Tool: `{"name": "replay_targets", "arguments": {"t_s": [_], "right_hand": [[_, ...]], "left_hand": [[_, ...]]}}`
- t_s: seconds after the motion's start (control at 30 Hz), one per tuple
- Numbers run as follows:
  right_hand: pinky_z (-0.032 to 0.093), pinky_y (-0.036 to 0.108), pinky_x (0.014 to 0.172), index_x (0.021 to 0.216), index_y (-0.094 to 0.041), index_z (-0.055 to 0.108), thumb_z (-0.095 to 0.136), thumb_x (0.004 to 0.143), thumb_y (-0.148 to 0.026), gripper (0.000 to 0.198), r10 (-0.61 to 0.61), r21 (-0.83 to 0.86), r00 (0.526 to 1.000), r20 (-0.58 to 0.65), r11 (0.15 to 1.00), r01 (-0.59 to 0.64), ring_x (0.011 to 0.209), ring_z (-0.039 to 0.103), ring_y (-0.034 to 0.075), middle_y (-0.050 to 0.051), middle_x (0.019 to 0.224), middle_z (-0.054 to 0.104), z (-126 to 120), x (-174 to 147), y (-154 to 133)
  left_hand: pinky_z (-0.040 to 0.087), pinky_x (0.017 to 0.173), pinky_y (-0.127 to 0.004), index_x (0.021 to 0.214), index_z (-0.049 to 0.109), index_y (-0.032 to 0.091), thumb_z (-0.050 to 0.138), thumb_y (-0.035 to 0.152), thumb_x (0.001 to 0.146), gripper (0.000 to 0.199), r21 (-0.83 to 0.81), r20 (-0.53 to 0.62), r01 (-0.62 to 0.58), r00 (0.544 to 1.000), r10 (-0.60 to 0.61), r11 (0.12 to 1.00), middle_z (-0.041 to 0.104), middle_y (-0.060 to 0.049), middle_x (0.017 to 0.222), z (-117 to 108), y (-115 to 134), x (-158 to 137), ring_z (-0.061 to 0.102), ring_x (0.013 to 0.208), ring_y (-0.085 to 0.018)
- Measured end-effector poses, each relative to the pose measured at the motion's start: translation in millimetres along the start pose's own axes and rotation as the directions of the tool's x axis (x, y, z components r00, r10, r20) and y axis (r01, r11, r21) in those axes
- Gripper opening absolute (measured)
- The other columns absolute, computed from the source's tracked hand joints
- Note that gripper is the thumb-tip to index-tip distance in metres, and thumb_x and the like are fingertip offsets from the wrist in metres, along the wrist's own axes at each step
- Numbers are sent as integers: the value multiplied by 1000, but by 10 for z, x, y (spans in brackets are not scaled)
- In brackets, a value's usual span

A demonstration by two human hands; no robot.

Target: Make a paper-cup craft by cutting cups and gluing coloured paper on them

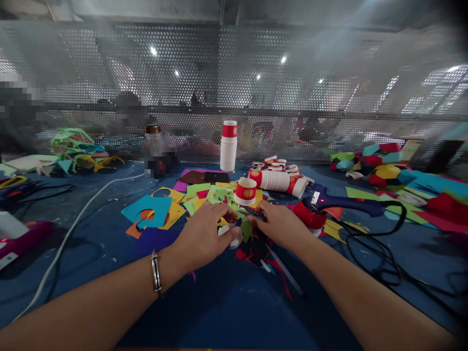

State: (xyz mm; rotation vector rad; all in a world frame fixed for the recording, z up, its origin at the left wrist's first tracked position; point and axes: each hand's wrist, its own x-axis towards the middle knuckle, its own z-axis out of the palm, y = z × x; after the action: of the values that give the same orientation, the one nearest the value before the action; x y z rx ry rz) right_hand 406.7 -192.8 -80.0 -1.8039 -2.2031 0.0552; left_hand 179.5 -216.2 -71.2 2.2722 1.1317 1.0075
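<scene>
My left hand [204, 233], with a silver bangle on its wrist, curls its thumb and fingers around a small white paper ring [237, 238], partly hidden behind the thumb. Close by on the right, my right hand [280, 223] has its fingers bent together at a thin dark object, too hidden to name. Paper scraps [243, 254] and a clear glue stick [287, 270] lie below the hands. Just beyond them a red and white paper cup [245, 191] stands among green and yellow cut paper [197, 195].
A tall stack of paper cups [228, 151] stands at the back, beside a lying stack [274, 180]. To the right, a blue glue gun [343, 201] rests on a red cup, its black cable [387, 258] coiled. A white cable [73, 226] crosses the left side. Perforated metal panels [183, 87] rise behind.
</scene>
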Motion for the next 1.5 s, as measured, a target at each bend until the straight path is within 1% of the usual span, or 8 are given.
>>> {"name": "replay_targets", "arguments": {"t_s": [0.2, 0.4, 0.63, 0.9, 1.13, 1.23, 1.37, 1.5], "right_hand": [[29, 33, 56, 94, -19, 61, 55, 90, -41, 24, -11, -47, 1000, 10, 999, 12, 73, 64, 26, 9, 78, 69, -39, -32, -34], [30, 34, 57, 98, -17, 62, 54, 91, -41, 26, -12, -108, 1000, 1, 994, 12, 82, 65, 29, 13, 92, 71, -106, -72, -75], [28, 32, 56, 96, -17, 61, 55, 91, -37, 21, -26, -102, 1000, 12, 994, 27, 77, 63, 26, 11, 87, 70, -123, -74, -56], [27, 30, 56, 81, -20, 54, 55, 88, -25, 9, -60, -5, 998, -2, 998, 60, 67, 56, 19, 5, 79, 65, -139, -49, -39], [28, 31, 60, 77, -22, 47, 48, 97, -35, 24, -92, 187, 990, -102, 976, 110, 64, 49, 17, 1, 70, 56, -246, -50, -33], [31, 30, 61, 74, -23, 42, 45, 99, -40, 31, -105, 313, 987, -124, 939, 139, 65, 48, 16, -1, 69, 53, -282, -54, -62], [38, 28, 61, 78, -22, 46, 41, 100, -43, 31, -112, 469, 989, -98, 871, 145, 65, 54, 15, -1, 73, 58, -285, -63, -112], [42, 25, 50, 88, -21, 51, 44, 99, -46, 28, -73, 798, 995, 63, 603, -6, 55, 61, 13, 0, 75, 64, -283, -110, -197]], "left_hand": [[42, 83, -42, 110, 71, 25, 69, 26, 79, 32, -59, 70, -9, 997, 13, 998, 71, -9, 99, 92, -74, 38, 59, 98, -30], [43, 78, -37, 104, 70, 23, 62, 18, 78, 27, -19, 139, 3, 990, -1, 1000, 69, -7, 94, -1, -114, 68, 60, 89, -25], [42, 63, -28, 100, 69, 21, 66, 20, 75, 25, -225, 326, 191, 939, -111, 955, 66, -2, 79, -169, -131, 49, 60, 71, -18], [35, 55, -27, 106, 57, 22, 74, 29, 77, 34, -391, 153, 219, 973, -171, 894, 66, 1, 66, -197, -219, 107, 54, 58, -14], [40, 59, -28, 86, 58, 23, 72, 28, 80, 16, -526, 68, 183, 982, -174, 831, 67, 0, 73, -187, -180, 130, 60, 67, -14], [47, 68, -30, 87, 67, 21, 70, 26, 81, 9, -559, 100, 205, 978, -181, 803, 72, -3, 85, -201, -163, 133, 64, 75, -15], [50, 83, -33, 104, 72, 20, 71, 23, 82, 22, -575, 125, 284, 957, -260, 767, 75, -7, 106, -262, -118, 141, 67, 90, -17], [50, 90, -32, 114, 71, 19, 71, 16, 80, 34, -607, 159, 330, 942, -296, 723, 74, -6, 111, -305, -72, 151, 66, 98, -17]]}}
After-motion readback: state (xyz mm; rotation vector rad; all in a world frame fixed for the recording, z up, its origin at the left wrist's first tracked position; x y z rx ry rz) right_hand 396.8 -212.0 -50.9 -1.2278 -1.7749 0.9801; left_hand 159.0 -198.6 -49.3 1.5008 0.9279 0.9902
